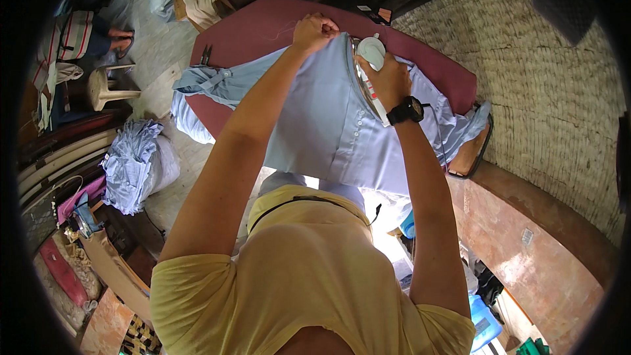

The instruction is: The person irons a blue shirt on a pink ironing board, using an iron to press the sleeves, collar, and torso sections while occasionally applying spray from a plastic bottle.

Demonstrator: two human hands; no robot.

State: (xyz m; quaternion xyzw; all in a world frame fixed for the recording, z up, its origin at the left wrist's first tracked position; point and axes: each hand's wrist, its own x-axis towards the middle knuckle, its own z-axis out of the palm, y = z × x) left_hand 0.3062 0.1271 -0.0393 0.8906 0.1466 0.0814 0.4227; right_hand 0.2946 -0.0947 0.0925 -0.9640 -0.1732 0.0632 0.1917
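Note:
A light blue button-up shirt [315,102] lies spread over a maroon-covered ironing board [256,26], its row of pale buttons running down the middle. My right hand [389,80] is closed around the handle of a clothes iron [372,52], which rests on the cloth beside the button strip. A cord trails from it past my wrist. At the far edge of the shirt, my left hand [318,31] has its fingers closed on the fabric. One sleeve with its cuff [220,79] lies at the board's left end. The iron's soleplate is mostly hidden.
Small scissors or snips [206,54] lie on the board's left side. A pile of blue garments [135,164] sits on the floor at left, near a beige plastic stool [108,89]. Another person's feet [121,41] show farther back. A rough stone wall [545,85] stands at right.

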